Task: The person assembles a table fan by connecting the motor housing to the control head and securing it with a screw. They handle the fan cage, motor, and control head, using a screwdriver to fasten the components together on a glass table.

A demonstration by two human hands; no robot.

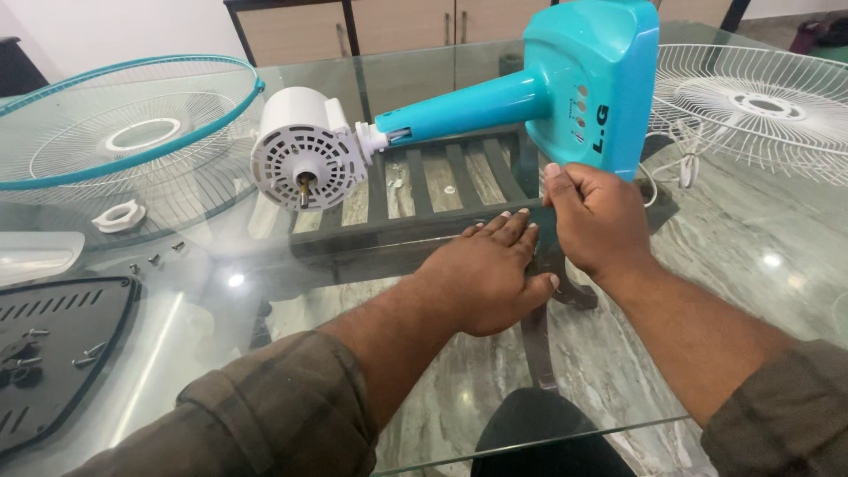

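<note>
the right hand is clamped on the lower edge of the turquoise fan base, fingers curled round its rim, tipping the base up on edge over the glass table. just beside that grip the left hand lies flat and open on the glass, palm down, closed on nothing, fingertips nearly touching the right knuckles. up and away from the grip the base narrows into a turquoise neck, which ends well left in the white motor housing with its short shaft poking out. the piece looks like stiff, smooth plastic, probably top-heavy toward the motor end, so the far end likely wants support; the base rim and neck seem the safest holds, not the shaft. farther out lie a blue-rimmed fan guard at far left, a white wire guard to the right, a white plastic nut, loose screws and a black base plate.
</note>
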